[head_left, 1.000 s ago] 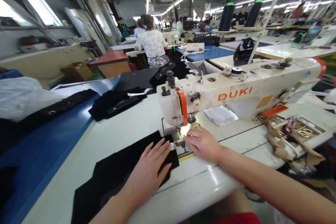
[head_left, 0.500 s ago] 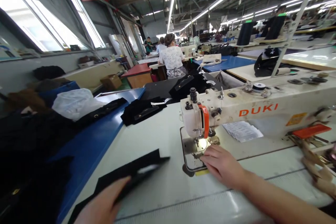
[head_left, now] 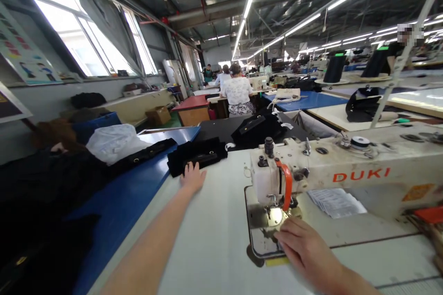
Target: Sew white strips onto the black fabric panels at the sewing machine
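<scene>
My left hand (head_left: 194, 178) is stretched out over the far left of the sewing table, its fingers spread at the near edge of a pile of black fabric pieces (head_left: 180, 154) with small metal eyelets. The fingertips overlap the pile; whether they press on it I cannot tell. My right hand (head_left: 306, 244) is beside the lit needle area of the white DUKI sewing machine (head_left: 311, 161), thumb and fingers pinched together. Whatever is between those fingertips is hidden or too small to name. An orange guard (head_left: 287, 184) stands in front of the needle bar.
Small white printed labels (head_left: 337, 203) lie under the machine arm. To the left a blue table (head_left: 121, 221) bears dark garments and a white plastic bag (head_left: 114, 143). More black pieces (head_left: 258, 126) lie beyond the table. A co-worker (head_left: 237, 92) sits ahead, back turned.
My left hand has gone forward from the near table to the black pile. The black piece it held is out of sight. My right hand stays by the needle; the view has shifted.
</scene>
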{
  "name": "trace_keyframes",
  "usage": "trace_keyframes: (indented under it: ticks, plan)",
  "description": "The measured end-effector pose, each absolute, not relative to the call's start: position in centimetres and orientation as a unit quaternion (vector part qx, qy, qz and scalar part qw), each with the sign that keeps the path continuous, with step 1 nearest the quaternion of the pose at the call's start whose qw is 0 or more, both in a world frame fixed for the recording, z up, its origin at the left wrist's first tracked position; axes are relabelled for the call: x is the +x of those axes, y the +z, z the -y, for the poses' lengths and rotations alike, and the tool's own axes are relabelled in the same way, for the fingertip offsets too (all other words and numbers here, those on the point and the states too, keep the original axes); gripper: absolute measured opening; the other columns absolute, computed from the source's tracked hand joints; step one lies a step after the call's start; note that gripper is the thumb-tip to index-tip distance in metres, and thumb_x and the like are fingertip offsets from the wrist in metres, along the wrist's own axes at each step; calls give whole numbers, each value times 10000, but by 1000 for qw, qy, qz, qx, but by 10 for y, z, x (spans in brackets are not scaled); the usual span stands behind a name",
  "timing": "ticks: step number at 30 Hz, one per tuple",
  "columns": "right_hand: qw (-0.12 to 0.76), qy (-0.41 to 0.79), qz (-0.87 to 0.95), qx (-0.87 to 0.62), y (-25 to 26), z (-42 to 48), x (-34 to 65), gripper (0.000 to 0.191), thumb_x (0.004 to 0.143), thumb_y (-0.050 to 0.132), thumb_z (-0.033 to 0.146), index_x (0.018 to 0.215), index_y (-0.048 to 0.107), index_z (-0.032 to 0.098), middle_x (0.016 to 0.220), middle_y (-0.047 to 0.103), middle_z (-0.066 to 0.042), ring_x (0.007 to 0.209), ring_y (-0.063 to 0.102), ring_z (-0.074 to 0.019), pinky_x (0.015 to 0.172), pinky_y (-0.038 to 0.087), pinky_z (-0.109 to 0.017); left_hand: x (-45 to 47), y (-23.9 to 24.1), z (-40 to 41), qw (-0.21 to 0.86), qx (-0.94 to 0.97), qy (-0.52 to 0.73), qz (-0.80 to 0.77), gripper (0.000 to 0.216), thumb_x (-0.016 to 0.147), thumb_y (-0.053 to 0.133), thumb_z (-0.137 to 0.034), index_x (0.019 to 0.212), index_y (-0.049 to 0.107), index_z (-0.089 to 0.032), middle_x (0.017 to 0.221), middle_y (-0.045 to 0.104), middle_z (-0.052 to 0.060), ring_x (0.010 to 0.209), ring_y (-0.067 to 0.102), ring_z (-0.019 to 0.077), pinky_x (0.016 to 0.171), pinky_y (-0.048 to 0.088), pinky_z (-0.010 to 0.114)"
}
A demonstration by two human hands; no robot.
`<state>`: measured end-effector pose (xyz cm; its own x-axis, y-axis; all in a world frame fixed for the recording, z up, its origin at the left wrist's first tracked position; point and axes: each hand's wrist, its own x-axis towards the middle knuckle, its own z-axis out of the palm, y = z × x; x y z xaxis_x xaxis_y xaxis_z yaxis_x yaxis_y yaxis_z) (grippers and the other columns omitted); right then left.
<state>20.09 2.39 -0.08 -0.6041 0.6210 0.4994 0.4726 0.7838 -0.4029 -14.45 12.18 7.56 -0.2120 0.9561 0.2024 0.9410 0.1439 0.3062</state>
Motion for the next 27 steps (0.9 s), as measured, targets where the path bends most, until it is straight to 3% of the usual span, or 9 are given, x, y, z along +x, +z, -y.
trace_keyframes:
  ticks: [4,8,11,14,16,18,22,25,27]
  plan:
    - [309,112,899,-289,-2,-22,204,239,940,429,127,978,654,199,889,647,-68,839,593,-197,764,505,-322,-141,43,-96,-22,615,152,-774,429,910,551,-398,1276,533,-176,1356,519,134,1209,522,280,1002,423,508]
    - [320,84,908,-258,-5,-23,207,213,940,459,173,1008,656,219,919,664,-70,839,624,-199,761,527,-321,-161,32,-11,-25,641,97,-761,494,882,487,-380,1324,528,-165,1479,432,137,1374,374,267,1118,307,420]
    - [331,80,908,-244,-8,-24,208,211,941,465,206,1007,663,241,900,671,-66,820,638,-204,749,544,-330,-199,49,70,-86,634,54,-767,523,844,437,-308,1328,528,-133,1471,440,151,1366,385,294,1114,300,469]
    - [330,84,908,-246,-8,-23,207,218,944,459,233,977,673,254,888,676,-66,810,646,-210,725,557,-333,-249,77,133,-185,517,-5,-836,568,808,414,-347,1272,569,-59,1418,469,230,1329,401,391,1045,351,549]
    - [329,83,908,-247,-8,-22,207,225,946,455,245,969,678,259,892,682,-66,808,651,-210,716,561,-332,-276,94,157,-140,459,-22,-877,534,770,439,-384,1142,646,-62,1272,582,251,1209,508,422,965,416,542]
    - [330,78,908,-246,-9,-22,208,224,944,459,252,981,681,263,908,687,-64,816,655,-209,716,563,-327,-291,106,167,-62,446,0,-893,382,748,451,-359,927,696,-127,1038,682,207,1024,615,386,885,460,482]
    - [325,65,912,-243,-12,-24,210,211,944,473,263,986,680,256,930,687,-60,844,655,-207,744,560,-327,-297,126,160,13,432,55,-900,180,706,476,-276,608,615,-219,685,676,96,718,653,304,705,469,388]
    - [320,59,912,-248,-14,-24,211,217,950,465,268,991,677,250,951,685,-63,877,650,-214,770,554,-339,-301,141,153,55,411,91,-905,145,662,536,-263,553,618,-214,603,661,56,654,647,265,612,461,321]
    - [317,61,913,-248,-15,-24,212,214,949,467,262,994,676,250,957,684,-62,885,646,-214,784,549,-343,-304,151,152,87,394,127,-906,154,690,540,-274,627,648,-185,585,650,30,620,643,225,565,459,278]
